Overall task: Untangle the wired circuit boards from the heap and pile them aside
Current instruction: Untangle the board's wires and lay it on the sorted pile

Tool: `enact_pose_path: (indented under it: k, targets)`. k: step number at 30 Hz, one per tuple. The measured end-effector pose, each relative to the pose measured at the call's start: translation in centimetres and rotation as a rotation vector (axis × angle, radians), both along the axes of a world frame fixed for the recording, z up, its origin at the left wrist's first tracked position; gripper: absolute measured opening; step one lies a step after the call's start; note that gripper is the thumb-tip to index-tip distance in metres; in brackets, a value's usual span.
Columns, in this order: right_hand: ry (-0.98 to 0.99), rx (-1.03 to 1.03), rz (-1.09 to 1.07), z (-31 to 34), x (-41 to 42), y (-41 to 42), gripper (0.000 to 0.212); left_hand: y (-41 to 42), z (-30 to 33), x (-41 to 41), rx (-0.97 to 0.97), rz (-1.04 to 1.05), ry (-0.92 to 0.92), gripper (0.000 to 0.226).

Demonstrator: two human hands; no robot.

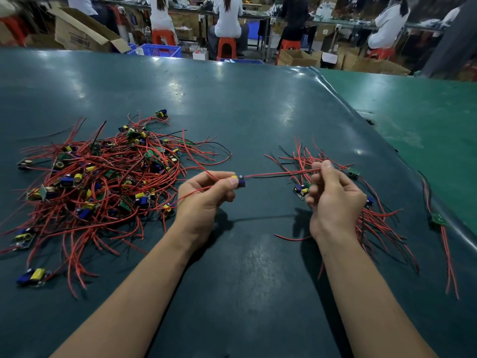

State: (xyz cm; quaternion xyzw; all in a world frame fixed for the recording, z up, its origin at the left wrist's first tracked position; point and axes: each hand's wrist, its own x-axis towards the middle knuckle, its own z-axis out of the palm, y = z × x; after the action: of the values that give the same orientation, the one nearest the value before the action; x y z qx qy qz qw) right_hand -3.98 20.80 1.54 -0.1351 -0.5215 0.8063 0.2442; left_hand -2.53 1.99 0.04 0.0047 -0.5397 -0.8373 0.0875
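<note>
The left hand (206,192) pinches a small board (238,180) between thumb and forefinger, its fingers (227,183) curled round it and round a red wire that runs back toward the heap (103,177). The right hand (333,195) grips the far ends of that board's wires (281,174) — red and black, drawn nearly straight between the two hands, just above the table (245,112). The heap lies to the left, a wide tangle of red wires with blue and yellow parts showing through. The pile (361,202) of sorted boards sits under and behind the right hand, wires fanning up and down from it. One more board (438,219) lies apart at the right, near the table's edge — its wires trail toward the viewer. Behind the table, people sit on red stools (226,47) among cardboard boxes (77,29)
</note>
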Motion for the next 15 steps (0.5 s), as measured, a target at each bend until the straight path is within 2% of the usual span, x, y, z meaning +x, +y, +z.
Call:
enact_pose_path:
  k: [2, 6, 12, 15]
  targets:
    - [0.003, 0.01, -0.026, -0.1, -0.1, 0.4, 0.024, -0.3, 0.2, -0.2, 0.123, 0.064, 0.001, 0.019]
    - [0.034, 0.206, -0.047, -0.5, 0.1, -0.2, 0.02, -0.5, 0.7, -0.2, 0.301, 0.079, -0.007, 0.01]
    - [0.001, 0.193, -0.011, -0.9, -0.2, -0.4, 0.024, -0.3, 1.0, 0.2, 0.146, 0.133, 0.0, 0.019]
    - [0.019, 0.33, -0.014, -1.1, -0.1, -0.5, 0.02, -0.1, 1.2, 0.3, 0.076, 0.056, 0.007, 0.028]
